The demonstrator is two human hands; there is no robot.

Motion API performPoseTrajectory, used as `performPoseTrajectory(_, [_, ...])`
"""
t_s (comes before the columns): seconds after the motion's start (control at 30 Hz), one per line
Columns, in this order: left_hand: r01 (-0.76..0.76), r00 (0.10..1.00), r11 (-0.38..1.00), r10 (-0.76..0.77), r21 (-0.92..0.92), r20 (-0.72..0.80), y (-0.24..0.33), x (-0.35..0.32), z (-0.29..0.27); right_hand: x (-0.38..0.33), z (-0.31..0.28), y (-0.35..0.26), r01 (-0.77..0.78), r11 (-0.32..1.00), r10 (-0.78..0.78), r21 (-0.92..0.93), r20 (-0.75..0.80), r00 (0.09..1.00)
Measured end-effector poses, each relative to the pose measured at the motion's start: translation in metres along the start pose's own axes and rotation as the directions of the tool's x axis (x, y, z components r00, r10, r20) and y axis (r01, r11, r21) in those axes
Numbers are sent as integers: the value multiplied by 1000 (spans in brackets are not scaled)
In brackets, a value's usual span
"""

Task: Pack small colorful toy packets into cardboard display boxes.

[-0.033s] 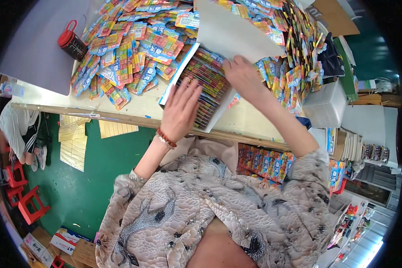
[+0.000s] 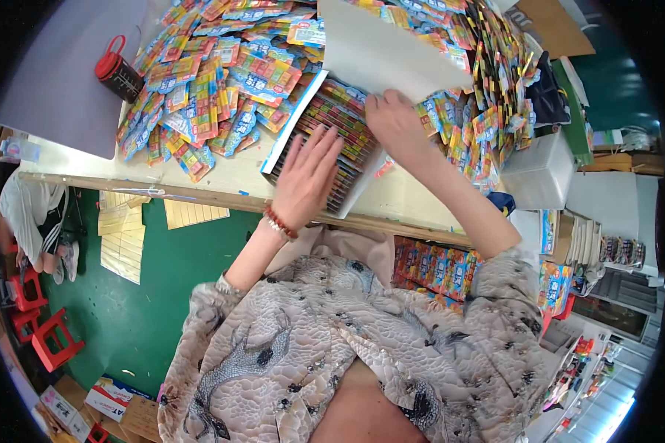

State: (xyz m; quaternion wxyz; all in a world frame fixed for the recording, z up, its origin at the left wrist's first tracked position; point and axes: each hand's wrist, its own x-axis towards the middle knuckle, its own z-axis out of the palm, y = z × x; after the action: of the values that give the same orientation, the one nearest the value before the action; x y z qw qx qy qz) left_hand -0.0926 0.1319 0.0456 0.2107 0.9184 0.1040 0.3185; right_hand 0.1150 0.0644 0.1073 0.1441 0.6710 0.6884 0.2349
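A cardboard box (image 2: 301, 111) with its white lid (image 2: 388, 52) folded back stands at the table's front edge. Flat, colourful packs (image 2: 340, 103) are lined up in a tight row inside it. My left hand (image 2: 307, 177) lies over the box's near left part, fingers stretched out on top of the packs. At the box's far right side is my right hand (image 2: 397, 129), its fingers bent and pressed together against the packs by the wall. Whatever those fingertips hold, if anything, is hidden.
Loose carded packs (image 2: 229, 81) lie heaped left of the box, and more (image 2: 488, 88) are piled to its right. A dark bottle with a red lid (image 2: 120, 70) stands far left. A clear plastic bin (image 2: 536, 173) is at the right. Red stools (image 2: 55, 340) stand on the green floor.
My left hand has shifted slightly right, farther over the packs. My right hand has moved a little to the left.
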Motion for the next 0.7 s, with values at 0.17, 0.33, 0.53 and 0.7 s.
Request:
performPoseTrajectory(0.17, [40, 998, 983, -47, 177, 34, -5, 42, 30, 22, -3, -23, -180, 982, 184, -54, 96, 978])
performPoseTrajectory(0.33, [78, 996, 997, -79, 11, 32, -18, 70, 18, 17, 0, -5, -186, 954, 184, 234, 28, 982])
performPoseTrajectory(0.53, [-285, 921, 888, 149, 361, 360, -60, 110, 13, 19, -8, 5, -171, 921, 167, 351, 40, 985])
performPoseTrajectory(0.7, [-392, 829, 846, 155, 361, 537, -82, 131, 6, 13, 2, 8, -98, 906, 162, 412, -123, 979])
